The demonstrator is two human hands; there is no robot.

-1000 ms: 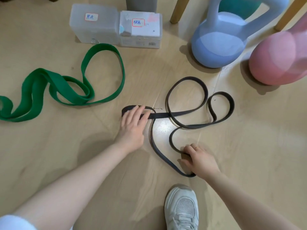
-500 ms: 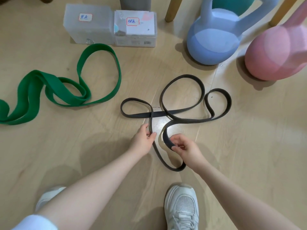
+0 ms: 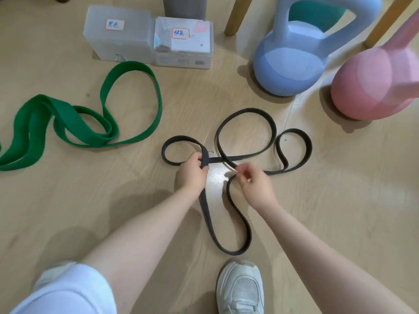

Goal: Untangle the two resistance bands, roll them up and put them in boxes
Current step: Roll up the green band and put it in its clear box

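Note:
A narrow black resistance band (image 3: 247, 114) lies in several loops on the wooden floor in front of me. My left hand (image 3: 191, 172) grips it where the left loop crosses the straight strand. My right hand (image 3: 252, 181) pinches the band just right of that, at the crossing of the middle loops. A wide green resistance band (image 3: 133, 71) lies apart on the floor at the left, in loose folds. Two translucent boxes stand at the back: the left box (image 3: 118, 35) and the right box (image 3: 183, 41), each with a handwritten label.
A blue kettlebell (image 3: 292, 62) and a pink kettlebell (image 3: 371, 87) stand at the back right, with wooden furniture legs (image 3: 238, 14) behind them. My white shoe (image 3: 241, 288) is at the bottom, near the band's lowest loop.
Both hands moved up the black band from its lower loop to the crossing near the centre. The view shifted slightly. The green band has not moved.

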